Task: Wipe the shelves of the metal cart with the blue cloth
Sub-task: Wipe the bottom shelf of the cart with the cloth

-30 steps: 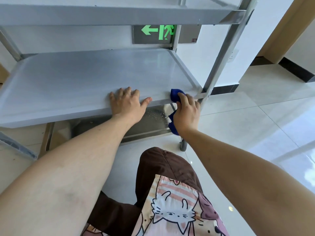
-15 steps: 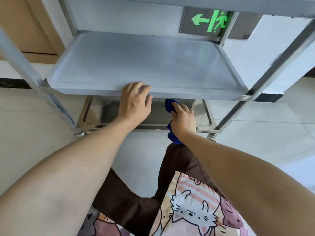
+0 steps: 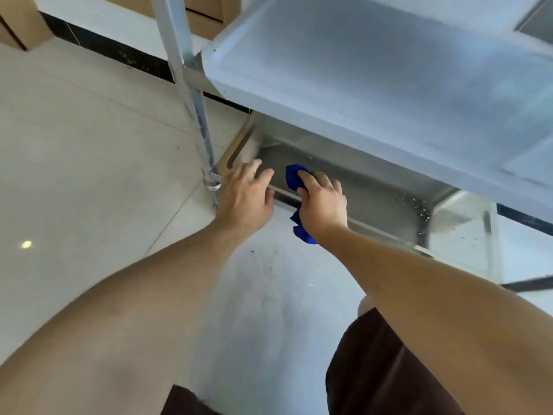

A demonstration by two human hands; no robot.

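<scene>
The metal cart's middle shelf (image 3: 374,73) fills the upper right. Below it lies the bottom shelf (image 3: 374,202), a shallow steel tray near the floor. My right hand (image 3: 323,202) grips the bunched blue cloth (image 3: 294,176) and presses it onto the bottom shelf at its front left, with a tail of cloth hanging over the front rim. My left hand (image 3: 247,193) rests with fingers spread on the bottom shelf's front left corner, just left of the cloth. Crumbs and specks (image 3: 417,205) lie at the bottom shelf's right end.
The cart's front left post (image 3: 191,94) runs down to a caster (image 3: 212,185) on the pale tiled floor (image 3: 74,175). A black skirting strip runs along the wall behind. My knee in brown shorts (image 3: 383,369) is at the lower right.
Both hands dropped from the middle shelf's front edge to the bottom shelf. My view tilted down and swung left, so the cart now sits at the upper right.
</scene>
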